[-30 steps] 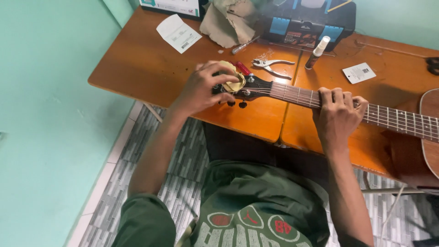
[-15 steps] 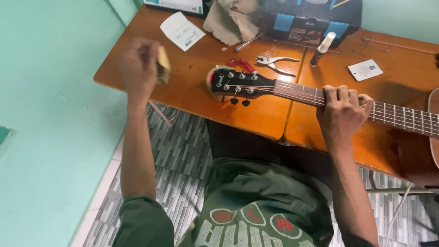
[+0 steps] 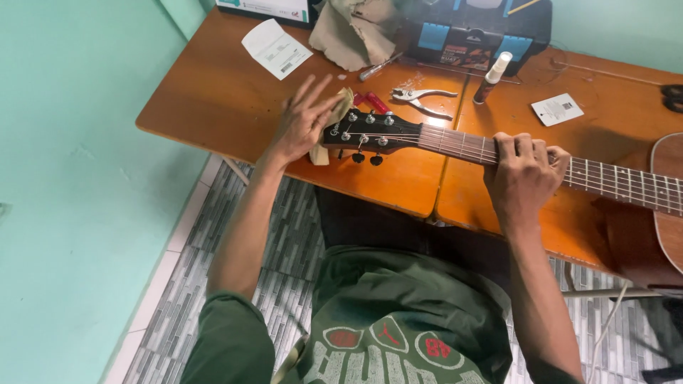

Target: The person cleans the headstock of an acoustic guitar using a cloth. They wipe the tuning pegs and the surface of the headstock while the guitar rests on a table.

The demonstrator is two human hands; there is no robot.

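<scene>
- Mostly, the guitar's (image 3: 498, 153) body is cut off at the right edge; its headstock (image 3: 370, 131) lies near the desk's (image 3: 213, 99) front edge.
- Your left hand (image 3: 302, 121) presses a yellowish cloth (image 3: 334, 117) against the headstock's end, fingers splayed apart.
- Your right hand (image 3: 523, 174) wraps the neck, fingers clamped over the strings.

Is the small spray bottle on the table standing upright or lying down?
Lying down. The spray bottle rests on its side on the wooden table, its white cap pointing toward the tool case, near the pliers.
</scene>
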